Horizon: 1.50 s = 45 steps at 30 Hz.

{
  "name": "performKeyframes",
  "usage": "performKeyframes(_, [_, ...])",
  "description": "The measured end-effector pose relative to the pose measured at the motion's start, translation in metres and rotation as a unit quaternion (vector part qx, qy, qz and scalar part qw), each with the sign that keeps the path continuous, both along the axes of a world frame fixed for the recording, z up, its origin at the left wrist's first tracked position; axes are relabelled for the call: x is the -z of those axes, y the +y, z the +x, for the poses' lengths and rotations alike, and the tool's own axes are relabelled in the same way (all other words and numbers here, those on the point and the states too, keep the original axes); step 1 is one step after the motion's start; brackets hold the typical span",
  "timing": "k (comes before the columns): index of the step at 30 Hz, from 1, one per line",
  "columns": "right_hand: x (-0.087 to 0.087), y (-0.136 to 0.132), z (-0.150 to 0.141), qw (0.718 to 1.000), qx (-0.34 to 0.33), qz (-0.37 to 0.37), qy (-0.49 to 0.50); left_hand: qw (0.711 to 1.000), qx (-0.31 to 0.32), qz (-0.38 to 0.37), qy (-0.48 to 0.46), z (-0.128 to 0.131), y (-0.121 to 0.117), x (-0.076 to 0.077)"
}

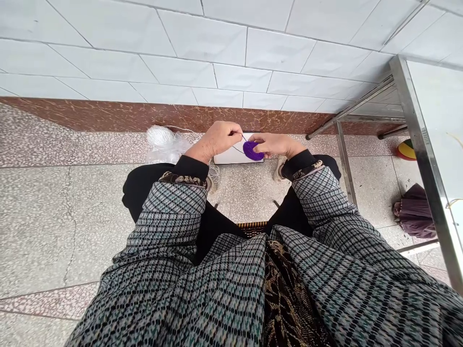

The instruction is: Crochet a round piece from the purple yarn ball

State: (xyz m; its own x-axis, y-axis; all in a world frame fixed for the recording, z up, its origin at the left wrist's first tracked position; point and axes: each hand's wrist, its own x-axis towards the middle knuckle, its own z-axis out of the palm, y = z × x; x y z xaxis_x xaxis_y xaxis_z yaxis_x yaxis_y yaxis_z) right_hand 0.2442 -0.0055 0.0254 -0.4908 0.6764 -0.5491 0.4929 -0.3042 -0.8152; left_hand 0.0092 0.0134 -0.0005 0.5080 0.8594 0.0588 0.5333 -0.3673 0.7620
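A flat, round purple piece [252, 151], apparently of yarn or fabric, is pinched between the thumb and fingers of my right hand [273, 144]. My left hand [219, 139] is closed, thumb against fingers, on a thin dark strand [243, 137] that runs over to the purple piece. Whether that strand is all thread or partly a needle is too small to tell. Below both hands lies a white rectangular board or box [227, 156] with dark edges.
On the floor left of my hands sits a ball of white yarn [159, 136] beside clear plastic [168, 150]. A metal-framed table [415, 111] stands at right, with a purple cloth item [415, 212] and a colourful round object [407, 150] beneath. A tiled wall [202, 38] rises ahead.
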Motion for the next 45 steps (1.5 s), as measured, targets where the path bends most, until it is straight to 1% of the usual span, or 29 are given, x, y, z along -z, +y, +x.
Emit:
performKeyframes(1, [0.0, 0.0, 0.002, 0.999, -0.004, -0.01, 0.039, 1.0, -0.003, -0.003, 0.002, -0.001, 0.002, 0.002])
performKeyframes(2, [0.0, -0.001, 0.003, 0.997, 0.008, -0.013, 0.08, 1.0, -0.005, -0.007, 0.003, -0.002, 0.004, 0.005])
performKeyframes(4, [0.0, -0.001, 0.005, 0.987, 0.07, 0.006, 0.147, 1.0, -0.008, -0.014, 0.003, -0.001, 0.006, 0.008])
performKeyframes(7, [0.0, 0.001, 0.004, 0.965, 0.172, 0.069, 0.185, 0.999, -0.002, -0.033, 0.005, 0.004, 0.004, 0.007])
performKeyframes(9, [0.0, 0.004, 0.001, 0.953, 0.217, 0.113, 0.177, 0.997, 0.034, -0.063, 0.007, 0.008, -0.001, 0.003])
performKeyframes(11, [0.002, 0.008, -0.002, 0.945, 0.248, 0.152, 0.152, 0.992, 0.09, -0.093, 0.003, 0.013, -0.007, -0.003])
performKeyframes(14, [0.009, 0.015, -0.006, 0.938, 0.279, 0.173, 0.115, 0.979, 0.164, -0.119, -0.011, 0.018, -0.014, -0.011])
performKeyframes(16, [0.015, 0.017, -0.008, 0.942, 0.285, 0.158, 0.08, 0.974, 0.187, -0.123, -0.015, 0.017, -0.016, -0.016])
performKeyframes(17, [0.016, 0.016, -0.009, 0.948, 0.277, 0.147, 0.055, 0.976, 0.184, -0.119, -0.017, 0.015, -0.016, -0.018])
performKeyframes(19, [0.017, 0.013, -0.009, 0.965, 0.233, 0.122, 0.005, 0.984, 0.145, -0.097, -0.022, 0.009, -0.014, -0.022])
performKeyframes(21, [0.013, 0.008, -0.006, 0.982, 0.163, 0.092, -0.007, 0.994, 0.083, -0.067, -0.031, 0.003, -0.011, -0.024])
performKeyframes(22, [0.01, 0.005, -0.005, 0.989, 0.126, 0.075, 0.004, 0.996, 0.058, -0.055, -0.034, -0.001, -0.01, -0.024])
performKeyframes(24, [0.003, 0.002, 0.0, 0.996, 0.061, 0.038, 0.048, 0.998, 0.029, -0.04, -0.035, -0.006, -0.006, -0.022])
performKeyframes(26, [-0.001, 0.0, 0.005, 0.994, 0.017, 0.014, 0.106, 0.998, 0.021, -0.038, -0.033, -0.009, -0.002, -0.018])
performKeyframes(27, [-0.002, -0.001, 0.007, 0.991, 0.006, 0.01, 0.133, 0.998, 0.02, -0.042, -0.031, -0.009, 0.0, -0.015])
performKeyframes(29, [-0.004, -0.001, 0.011, 0.984, 0.024, 0.024, 0.176, 0.998, 0.016, -0.053, -0.024, -0.008, 0.002, -0.01])
performKeyframes(32, [-0.004, -0.001, 0.014, 0.971, 0.098, 0.062, 0.208, 0.997, 0.019, -0.075, -0.002, -0.002, -0.001, -0.006])
performKeyframes(36, [0.001, 0.001, 0.013, 0.954, 0.16, 0.071, 0.244, 0.993, 0.061, -0.102, 0.022, 0.013, -0.01, -0.006])
performKeyframes(41, [0.011, 0.005, 0.004, 0.938, 0.215, 0.056, 0.268, 0.995, 0.074, -0.069, 0.024, 0.022, -0.015, 0.0])
performKeyframes(45, [0.022, 0.006, -0.005, 0.932, 0.25, 0.07, 0.252, 0.995, 0.086, -0.039, 0.02, 0.025, -0.015, 0.01])
